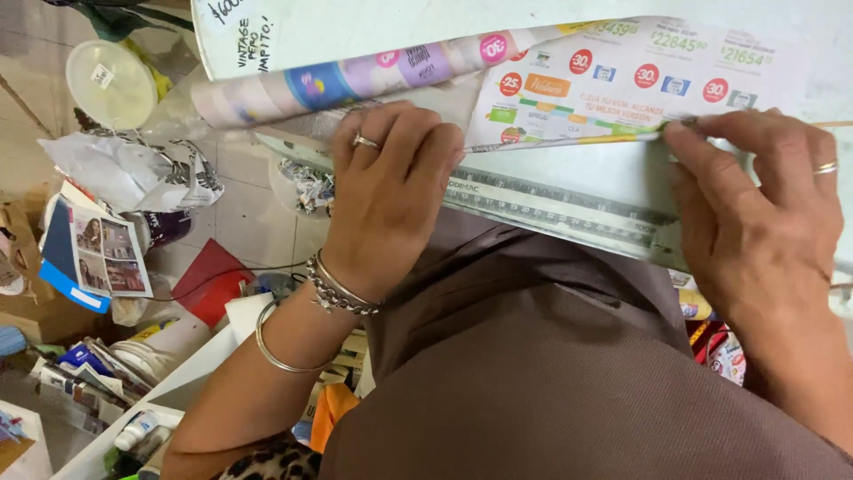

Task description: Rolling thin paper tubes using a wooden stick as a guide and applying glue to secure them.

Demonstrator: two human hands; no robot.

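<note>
Both hands on a thin rolled paper stick at the table edge.
Left hand point(391, 191) presses flat, fingers closed over the left part of the paper stick point(569, 140). Right hand point(755, 222) pinches its right tip between closed fingertips. Stick lies across a printed flyer point(622, 80) on the white table point(569, 182), just above a ruler point(551, 209). Paper clutter on the floor point(240, 222).

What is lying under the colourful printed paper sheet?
The printed sheet lies on a pale board with a ruler strip along its edge. The board under the sheet is hidden.
</note>
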